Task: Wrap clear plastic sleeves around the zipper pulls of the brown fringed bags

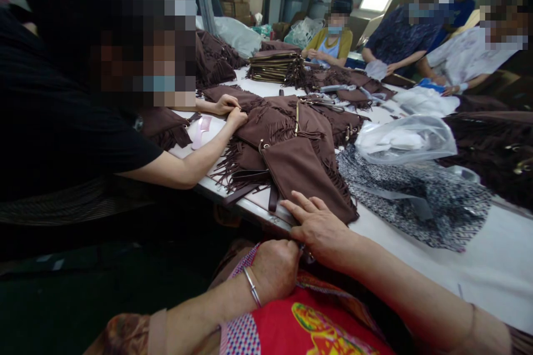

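My left hand (277,266), with a silver bangle at the wrist, is closed in a fist just off the table's front edge. What it holds, if anything, is hidden; a small shiny bit shows beside its knuckles. Above it, my right hand (322,227) is open, fingers stretched out at the lower edge of a flat brown pouch (306,169). Whether the fingertips press on the pouch is hard to tell. The pouch lies over brown fringed bags (283,116) with gold zippers. Under my arms is a red apron (270,327) with a yellow print.
On the left, a co-worker in black (62,100) reaches over the bags with both hands. A pink comb (202,130) lies nearby. Speckled cloth (420,205) and plastic wrapping (408,141) lie to the right. Across the white table (495,255), several people work near a bag stack (275,66).
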Tool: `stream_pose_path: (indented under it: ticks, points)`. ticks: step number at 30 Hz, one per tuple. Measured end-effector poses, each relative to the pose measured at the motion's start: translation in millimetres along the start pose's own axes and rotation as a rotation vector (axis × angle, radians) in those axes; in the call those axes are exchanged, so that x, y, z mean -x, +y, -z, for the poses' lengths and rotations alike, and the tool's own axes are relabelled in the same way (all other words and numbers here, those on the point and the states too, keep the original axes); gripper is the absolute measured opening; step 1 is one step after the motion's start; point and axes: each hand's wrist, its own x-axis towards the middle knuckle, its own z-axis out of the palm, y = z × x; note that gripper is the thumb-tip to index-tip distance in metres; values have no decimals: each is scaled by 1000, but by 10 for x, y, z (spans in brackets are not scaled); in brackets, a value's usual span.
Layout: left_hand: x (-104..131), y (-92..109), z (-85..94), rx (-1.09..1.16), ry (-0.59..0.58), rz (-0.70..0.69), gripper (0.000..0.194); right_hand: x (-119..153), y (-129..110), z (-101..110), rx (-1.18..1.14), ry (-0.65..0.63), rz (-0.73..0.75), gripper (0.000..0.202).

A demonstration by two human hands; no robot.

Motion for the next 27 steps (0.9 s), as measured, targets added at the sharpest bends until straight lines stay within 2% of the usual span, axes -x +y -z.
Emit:
stream_pose_path:
  ticks: [4, 8, 11, 14, 16, 18, 20, 23, 25, 27]
  points:
    - [4, -11, 4, 40, 1, 16, 19, -55, 69, -27, -3, 40, 79, 19]
    - [-9, -18, 39, 101, -30, -11, 21, -42, 57, -116, -31, 139, 93, 18]
    - [-21, -27, 68, 237, -25, 22, 24, 22, 0, -240, -47, 253, 84, 17]
    - [-42, -19, 76, 517, 20, 141, 30, 121, -56, -393, -84, 407, 32, 16]
    - [-62, -7, 68, 774, 37, 288, 29, 198, -72, -494, -102, 509, -16, 18]
    - [-81, 1, 60, 1107, -7, 492, 27, 289, -68, -588, -91, 585, -42, 22]
    - [-93, -4, 63, 1491, -129, 643, 23, 402, -52, -681, -38, 592, -35, 31]
    - [-105, -26, 94, 1949, -345, 669, 17, 614, -41, -827, 36, 541, -22, 47]
    - [-112, -27, 121, 2054, -401, 654, 16, 764, -52, -920, 12, 535, -33, 46]
    - [-119, -10, 146, 2018, -385, 656, 17, 901, -60, -995, -67, 583, -76, 42]
